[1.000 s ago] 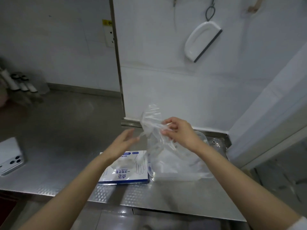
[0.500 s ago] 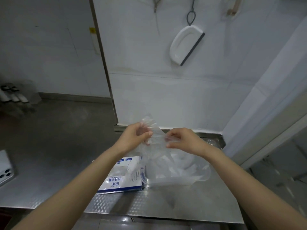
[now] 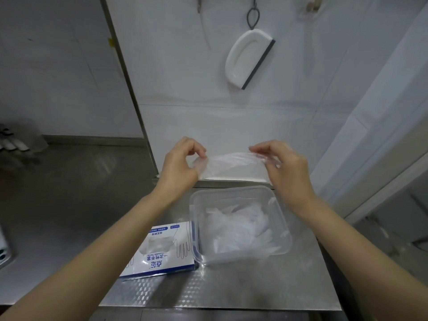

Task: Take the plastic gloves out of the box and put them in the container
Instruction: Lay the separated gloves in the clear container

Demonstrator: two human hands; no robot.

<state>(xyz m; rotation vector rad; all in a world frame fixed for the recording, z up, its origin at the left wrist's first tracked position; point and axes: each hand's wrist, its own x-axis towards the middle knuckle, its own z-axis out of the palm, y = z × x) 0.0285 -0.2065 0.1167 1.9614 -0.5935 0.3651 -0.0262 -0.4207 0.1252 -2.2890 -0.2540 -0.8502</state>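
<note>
A thin clear plastic glove [image 3: 229, 164] is stretched flat in the air between my two hands, above the far side of the container. My left hand [image 3: 180, 165] pinches its left end and my right hand [image 3: 282, 167] pinches its right end. Below them a clear square plastic container [image 3: 287, 230] sits on the steel counter with several crumpled clear gloves [image 3: 240, 230] inside. The white and blue glove box [image 3: 159, 251] lies flat just left of the container, touching it, partly hidden by my left forearm.
The steel counter [image 3: 220, 290] ends close in front of me. A white tiled wall rises right behind the container, with a white squeegee [image 3: 249, 59] hanging on it. A phone [image 3: 3, 251] lies at the far left edge. A white panel stands to the right.
My left hand rose from above the box and took the glove's other end. Both hands then moved apart, pulling the bunched glove out flat.
</note>
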